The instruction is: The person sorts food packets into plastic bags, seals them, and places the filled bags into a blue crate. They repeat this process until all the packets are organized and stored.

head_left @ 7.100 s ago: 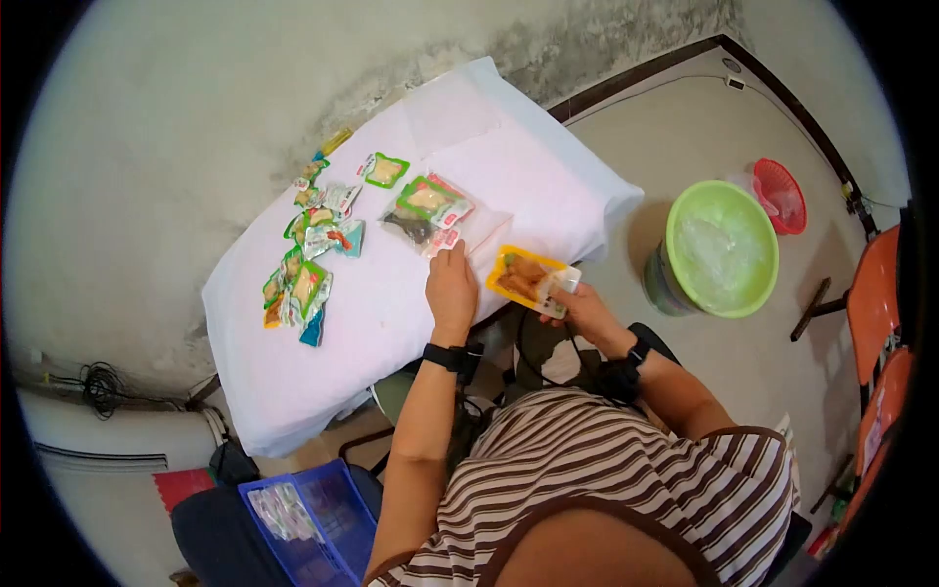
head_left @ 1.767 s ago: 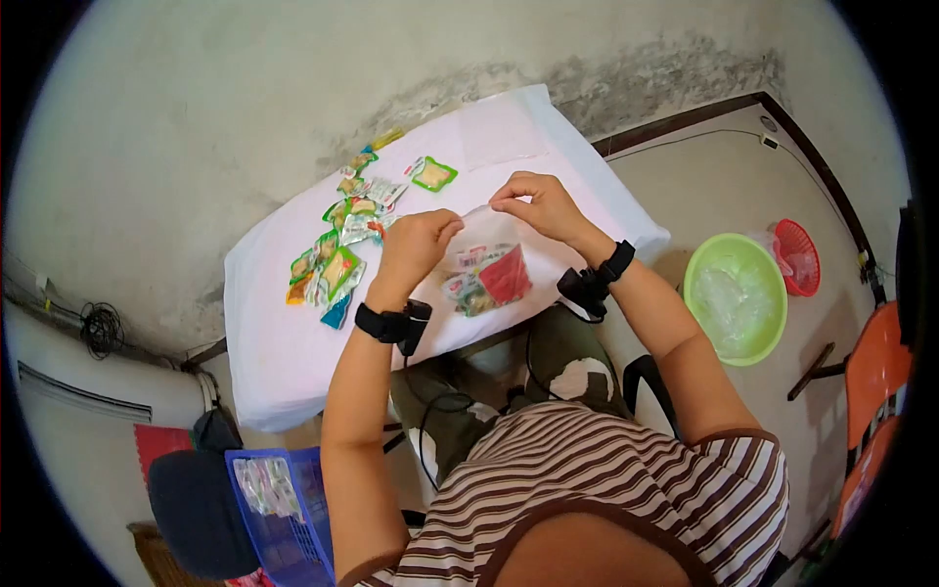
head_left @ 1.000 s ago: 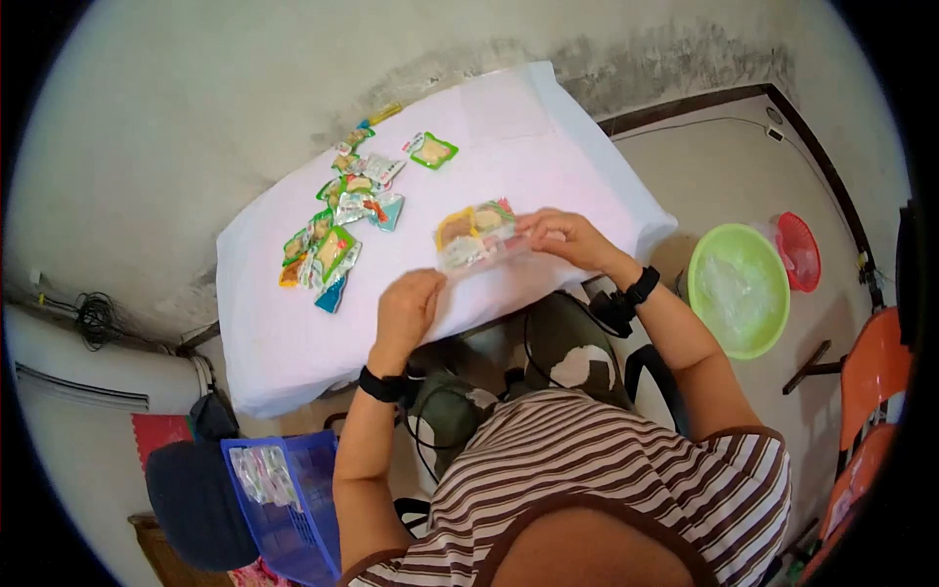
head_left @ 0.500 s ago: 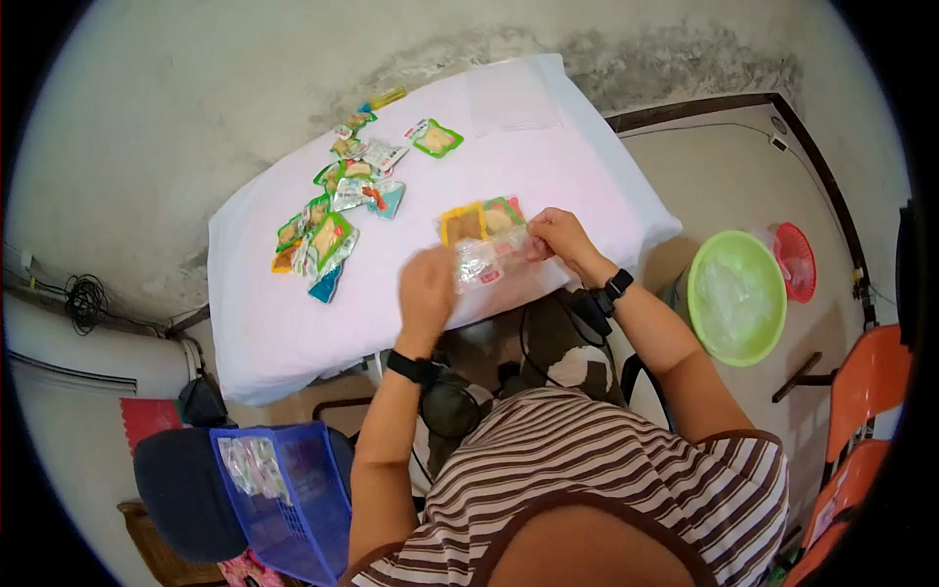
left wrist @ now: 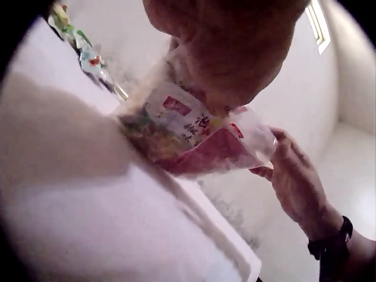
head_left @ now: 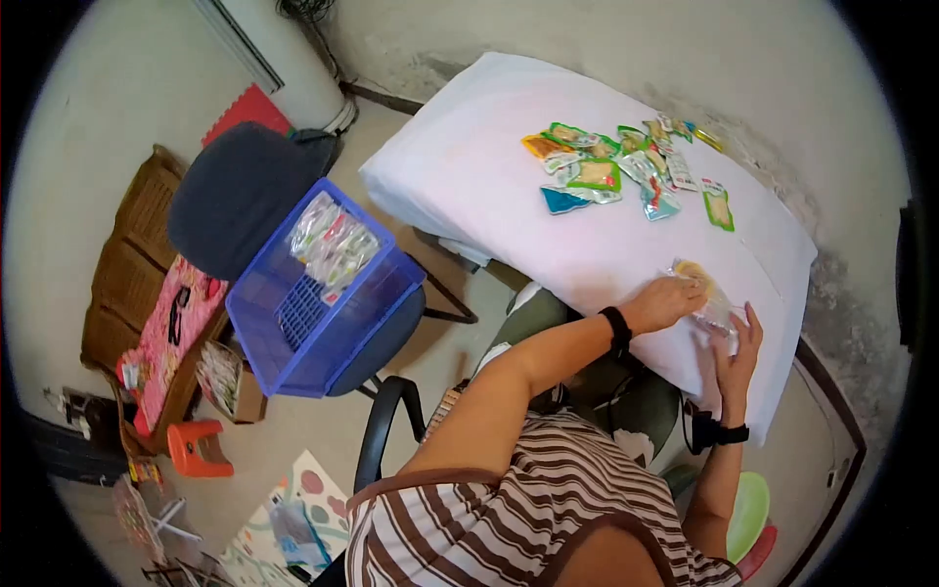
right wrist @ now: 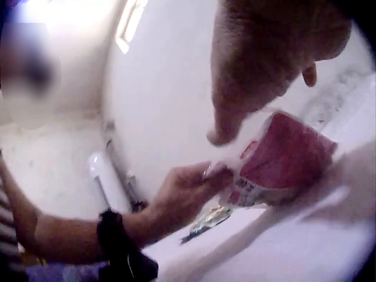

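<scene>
A clear plastic bag (head_left: 719, 315) with snack packets inside is held above the near right part of the white-covered table (head_left: 469, 147). My left hand (head_left: 667, 301) pinches the bag at its edge, with a red packet (right wrist: 288, 154) showing through the plastic in the right wrist view. My right hand (head_left: 738, 360) is at the bag's other end, fingers straight and spread, fingertips right at the clear plastic. In the left wrist view, white printed packaging (left wrist: 176, 111) shows beside the red, partly hidden by my left hand.
Several loose snack packets (head_left: 597, 178) lie in a cluster toward the wall, with one green-edged packet (head_left: 719, 207) apart from them. A blue basket (head_left: 256, 338) holding filled bags stands on a chair at left. The rim of a green tub (head_left: 749, 514) shows at lower right.
My head view has swung left, bringing the blue basket toward the middle. The bag earlier was held open upright, then laid down and folded; my right fingers have since spread while my left hand grips it.
</scene>
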`<state>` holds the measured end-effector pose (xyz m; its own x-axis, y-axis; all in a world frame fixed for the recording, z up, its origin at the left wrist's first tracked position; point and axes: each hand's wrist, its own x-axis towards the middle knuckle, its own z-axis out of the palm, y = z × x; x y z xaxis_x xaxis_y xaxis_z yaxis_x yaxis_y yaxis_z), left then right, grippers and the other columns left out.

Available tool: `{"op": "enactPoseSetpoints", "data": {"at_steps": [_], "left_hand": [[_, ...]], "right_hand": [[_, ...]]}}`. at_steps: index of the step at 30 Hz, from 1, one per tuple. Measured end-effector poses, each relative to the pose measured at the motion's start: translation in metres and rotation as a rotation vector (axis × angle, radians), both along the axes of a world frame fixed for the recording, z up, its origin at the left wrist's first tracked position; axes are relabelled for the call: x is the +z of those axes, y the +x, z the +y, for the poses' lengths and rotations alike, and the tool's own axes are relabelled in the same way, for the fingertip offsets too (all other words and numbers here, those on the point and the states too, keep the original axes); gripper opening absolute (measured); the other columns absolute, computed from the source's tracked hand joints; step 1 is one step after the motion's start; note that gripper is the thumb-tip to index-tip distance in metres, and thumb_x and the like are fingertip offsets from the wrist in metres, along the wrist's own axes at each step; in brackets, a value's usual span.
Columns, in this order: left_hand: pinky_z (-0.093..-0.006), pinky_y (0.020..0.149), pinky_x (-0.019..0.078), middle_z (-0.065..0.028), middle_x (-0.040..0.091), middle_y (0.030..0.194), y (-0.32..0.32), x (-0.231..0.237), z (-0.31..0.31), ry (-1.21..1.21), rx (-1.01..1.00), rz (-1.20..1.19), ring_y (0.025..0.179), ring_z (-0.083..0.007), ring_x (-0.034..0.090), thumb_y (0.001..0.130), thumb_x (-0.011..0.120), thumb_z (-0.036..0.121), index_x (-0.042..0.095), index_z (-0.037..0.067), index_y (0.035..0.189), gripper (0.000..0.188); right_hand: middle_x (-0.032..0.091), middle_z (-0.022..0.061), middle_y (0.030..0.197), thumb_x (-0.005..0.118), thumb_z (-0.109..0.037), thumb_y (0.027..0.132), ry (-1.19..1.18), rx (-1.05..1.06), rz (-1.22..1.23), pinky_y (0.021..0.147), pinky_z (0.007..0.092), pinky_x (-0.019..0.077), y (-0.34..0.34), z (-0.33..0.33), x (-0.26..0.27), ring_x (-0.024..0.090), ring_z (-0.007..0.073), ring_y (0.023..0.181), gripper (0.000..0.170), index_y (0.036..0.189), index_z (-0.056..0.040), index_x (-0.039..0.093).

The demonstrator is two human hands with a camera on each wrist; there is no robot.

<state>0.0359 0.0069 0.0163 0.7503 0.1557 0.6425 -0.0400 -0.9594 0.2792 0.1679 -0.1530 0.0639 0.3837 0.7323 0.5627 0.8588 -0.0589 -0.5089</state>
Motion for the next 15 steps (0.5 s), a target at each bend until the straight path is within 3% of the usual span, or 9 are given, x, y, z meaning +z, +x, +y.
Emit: {"op": "enactPoseSetpoints", "data": {"at_steps": [1,2,4,6,7,9,12,15], "left_hand": [[-0.0352,0.083,0.0468,-0.0108,0.060,0.101,-0.003,0.006,0.002,-0.005,0.010,-0.011,0.097,-0.0253,0.057,0.078,0.050,0.007,0.060,0.006,0.097,0.022],[-0.0359,0.079,0.0479,-0.0106,0.062,0.097,-0.006,0.013,0.007,-0.049,0.018,-0.029,0.093,-0.0257,0.059,0.077,0.051,0.008,0.060,0.007,0.096,0.021],[-0.0367,0.075,0.0490,-0.0105,0.063,0.093,-0.023,0.039,0.015,-0.113,0.040,-0.058,0.089,-0.0261,0.061,0.076,0.052,0.009,0.061,0.007,0.096,0.021],[-0.0390,0.066,0.0493,-0.0090,0.064,0.083,-0.060,0.068,0.017,-0.181,0.209,0.224,0.078,-0.0273,0.063,0.075,0.055,0.012,0.062,0.012,0.092,0.019],[-0.0402,0.061,0.0488,-0.0089,0.064,0.077,-0.079,0.065,0.024,-0.187,0.222,-0.015,0.070,-0.0289,0.062,0.073,0.057,0.014,0.063,0.015,0.091,0.020],[-0.0406,0.061,0.0485,-0.0096,0.063,0.075,-0.124,0.074,0.033,-0.252,0.298,0.038,0.070,-0.0292,0.062,0.071,0.057,0.015,0.064,0.015,0.090,0.020],[-0.0427,0.059,0.0471,-0.0118,0.062,0.072,-0.217,0.097,0.041,-0.333,0.396,0.050,0.066,-0.0308,0.060,0.069,0.058,0.015,0.063,0.013,0.088,0.019],[-0.0381,0.059,0.0479,-0.0127,0.063,0.077,-0.324,0.142,0.034,-0.398,0.568,0.134,0.066,-0.0303,0.061,0.075,0.056,0.013,0.063,0.012,0.092,0.019]], "right_hand": [[0.058,0.0121,0.104,0.064,-0.008,0.075,-0.067,0.087,-0.499,0.086,0.0388,0.0427,-0.013,0.002,0.021,0.056,0.0264,0.093,0.034,0.107,-0.0022,0.054],[0.058,0.0121,0.104,0.064,-0.008,0.075,-0.065,0.094,-0.511,0.086,0.0388,0.0427,-0.011,0.007,0.019,0.056,0.0264,0.093,0.034,0.107,-0.0022,0.054],[0.058,0.0159,0.103,0.065,-0.004,0.071,-0.046,0.186,-0.429,0.088,0.0420,0.0394,-0.005,0.030,0.020,0.053,0.0355,0.097,0.034,0.104,-0.0020,0.055],[0.059,0.0149,0.096,0.062,-0.001,0.071,-0.019,0.197,-0.369,0.082,0.0395,0.0422,-0.014,0.053,0.032,0.055,0.0331,0.092,0.027,0.097,-0.0022,0.058],[0.059,0.0145,0.091,0.061,-0.001,0.071,-0.113,0.264,-0.276,0.079,0.0387,0.0434,-0.023,0.066,0.039,0.056,0.0327,0.088,0.023,0.093,-0.0018,0.058],[0.057,0.0138,0.078,0.057,0.000,0.072,-0.203,0.414,-0.116,0.068,0.0347,0.0454,-0.060,0.096,0.063,0.058,0.0296,0.075,0.015,0.086,-0.0011,0.058],[0.058,0.0136,0.079,0.058,-0.002,0.074,-0.357,0.613,0.062,0.067,0.0323,0.0452,-0.132,0.132,0.095,0.060,0.0252,0.075,0.012,0.086,-0.0004,0.058],[0.061,0.0124,0.083,0.060,-0.004,0.077,-0.314,0.750,0.094,0.072,0.0299,0.0458,-0.217,0.162,0.117,0.060,0.0197,0.080,0.017,0.093,-0.0003,0.059]]}}
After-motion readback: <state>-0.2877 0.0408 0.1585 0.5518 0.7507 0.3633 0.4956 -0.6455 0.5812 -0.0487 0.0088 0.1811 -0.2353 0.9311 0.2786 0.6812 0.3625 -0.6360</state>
